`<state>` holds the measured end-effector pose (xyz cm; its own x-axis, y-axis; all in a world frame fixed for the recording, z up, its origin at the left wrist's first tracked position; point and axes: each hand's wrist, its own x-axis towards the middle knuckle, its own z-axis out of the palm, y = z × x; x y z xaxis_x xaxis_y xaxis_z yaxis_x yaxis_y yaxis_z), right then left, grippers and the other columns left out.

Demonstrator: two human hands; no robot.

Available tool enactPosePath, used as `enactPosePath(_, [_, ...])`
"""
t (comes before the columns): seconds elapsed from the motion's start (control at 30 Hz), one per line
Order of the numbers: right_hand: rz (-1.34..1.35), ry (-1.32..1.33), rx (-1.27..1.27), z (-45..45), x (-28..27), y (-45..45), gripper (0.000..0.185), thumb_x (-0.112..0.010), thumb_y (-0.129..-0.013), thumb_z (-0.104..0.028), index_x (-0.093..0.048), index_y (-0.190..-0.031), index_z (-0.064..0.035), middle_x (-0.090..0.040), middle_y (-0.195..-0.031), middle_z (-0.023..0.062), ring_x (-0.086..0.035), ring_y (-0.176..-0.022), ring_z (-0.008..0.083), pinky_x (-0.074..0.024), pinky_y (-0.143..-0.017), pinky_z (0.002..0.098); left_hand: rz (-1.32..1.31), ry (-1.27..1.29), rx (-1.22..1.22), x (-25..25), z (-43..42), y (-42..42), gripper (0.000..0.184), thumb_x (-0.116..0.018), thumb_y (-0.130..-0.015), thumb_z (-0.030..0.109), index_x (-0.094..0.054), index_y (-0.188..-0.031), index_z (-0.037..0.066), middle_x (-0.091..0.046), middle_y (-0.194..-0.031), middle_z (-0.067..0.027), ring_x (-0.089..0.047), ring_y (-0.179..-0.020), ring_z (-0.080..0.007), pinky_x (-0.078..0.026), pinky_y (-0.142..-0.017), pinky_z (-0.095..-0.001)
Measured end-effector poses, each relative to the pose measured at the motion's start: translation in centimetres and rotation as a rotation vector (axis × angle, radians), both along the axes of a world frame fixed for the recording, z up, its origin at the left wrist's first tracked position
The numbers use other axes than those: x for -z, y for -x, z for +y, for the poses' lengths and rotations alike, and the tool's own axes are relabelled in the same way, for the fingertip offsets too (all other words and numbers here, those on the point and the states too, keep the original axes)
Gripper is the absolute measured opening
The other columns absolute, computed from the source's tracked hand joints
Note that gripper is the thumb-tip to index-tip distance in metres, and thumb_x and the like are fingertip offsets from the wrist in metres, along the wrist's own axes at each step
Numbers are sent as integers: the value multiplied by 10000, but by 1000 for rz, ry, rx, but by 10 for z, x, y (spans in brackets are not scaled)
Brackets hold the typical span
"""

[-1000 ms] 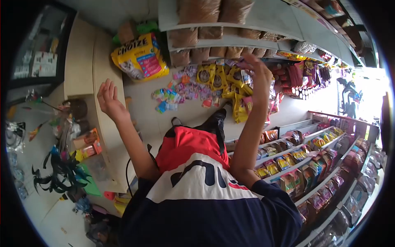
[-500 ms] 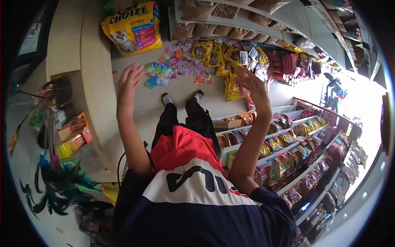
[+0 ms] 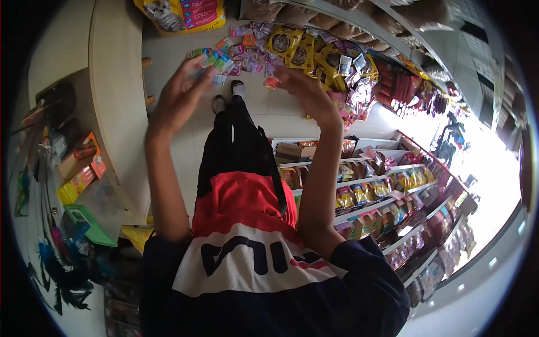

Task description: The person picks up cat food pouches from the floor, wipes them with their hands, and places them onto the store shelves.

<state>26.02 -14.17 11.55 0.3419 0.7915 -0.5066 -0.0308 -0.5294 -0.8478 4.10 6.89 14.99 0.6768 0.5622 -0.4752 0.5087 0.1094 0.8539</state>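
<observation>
Small packets (image 3: 254, 53) lie in a loose spread on the floor (image 3: 224, 149), ahead of both hands. The left hand (image 3: 182, 101) hangs over the packets' near side, thumb and fingers parted; its fingers cover some packets in view, and whether they touch I cannot tell. The right hand (image 3: 306, 95) is well apart from it, fingers loosely spread, nearest the yellow bags (image 3: 300, 55). Bare floor runs between the counter (image 3: 120, 112) edge on the left and the rack (image 3: 387, 200) on the right, where the right forearm passes over the near tiers.

Counted: two hands, two feet (image 3: 238, 89), one big bag (image 3: 203, 14), at least three yellow bags; the packets overlap too much to count. The floor is pale tile. Bright light enters from the right.
</observation>
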Motion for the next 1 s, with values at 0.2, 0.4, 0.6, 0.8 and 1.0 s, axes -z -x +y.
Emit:
enactPosePath(0.2, [111, 63, 84, 29, 85, -40, 458, -522, -1006, -302, -520, -1372, -25, -677, -1159, 77, -649, -1036, 187, -481, -927, 320, 233, -163, 85, 74, 22, 27, 591, -515, -991, 449, -440, -1427, 57, -605, -1231, -148, -648, -1003, -208, -513, -854, -324])
enactPosePath(0.4, [424, 636, 217, -85, 361, -58, 387, -583, -950, -379, -623, -1194, -81, -692, -1115, 75, -688, -923, 210, -517, -797, 332, 165, 720, -147, 252, 29, 10, 647, -490, -973, 520, -417, -1440, 78, -716, -896, -119, -692, -890, -266, -538, -815, -416])
enactPosePath(0.6, [-117, 765, -490, -114, 592, -17, 364, -553, -952, -376, -632, -1169, -95, -707, -996, 78, -692, -848, 227, -530, -730, 359, 652, 235, 975, 517, -33, 78, 650, -533, -926, 552, -502, -1350, 59, -667, -1183, -149, -609, -1154, -320, -457, -1006, -434])
enactPosePath(0.8, [742, 364, 528, 12, 581, 61, 265, -606, -848, -263, -672, -994, -53, -691, -936, 173, -682, -820, 273, -531, -670, 358, 727, 227, 461, 621, -41, 83, 745, -581, -893, 560, -420, -1421, 60, -538, -1344, -255, -531, -1257, -326, -408, -1056, -393])
enactPosePath(1.0, [-504, 295, -523, -104, 774, 230, 160, -596, -824, -160, -632, -902, -25, -668, -869, 133, -664, -783, 297, -544, -652, 404, 806, 5, 542, 708, -14, 88, 775, -635, -880, 477, -355, -1445, 28, -475, -1398, -282, -476, -1308, -375, -384, -1081, -418])
